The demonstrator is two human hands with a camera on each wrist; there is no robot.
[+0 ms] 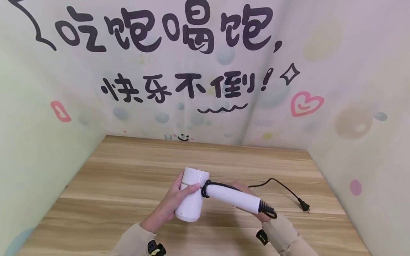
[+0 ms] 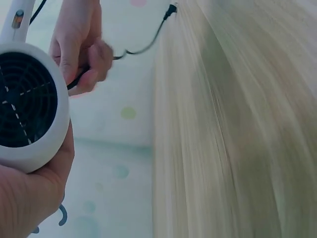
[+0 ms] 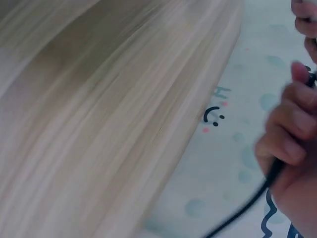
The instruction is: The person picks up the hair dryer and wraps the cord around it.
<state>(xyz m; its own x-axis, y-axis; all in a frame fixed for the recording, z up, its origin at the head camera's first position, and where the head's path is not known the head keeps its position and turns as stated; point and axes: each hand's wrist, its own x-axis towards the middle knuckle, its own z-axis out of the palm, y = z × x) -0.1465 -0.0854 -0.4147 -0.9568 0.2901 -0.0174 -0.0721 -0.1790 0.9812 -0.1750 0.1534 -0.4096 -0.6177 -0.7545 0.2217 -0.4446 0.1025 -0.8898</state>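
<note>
A white hair dryer is held above the table, its handle pointing right. My left hand grips the barrel, thumb across the side. Its dark round grille faces the left wrist camera. Black cord loops round the handle close to the barrel, and the coiled cord guard sits at the handle's far end. My right hand, partly hidden behind the handle in the head view, has its fingers curled round the cord. From there the loose cord trails right to a black plug.
The wood-grain table meets a printed backdrop at its back edge, with pale side walls left and right. Dark wrist devices sit at both sleeves.
</note>
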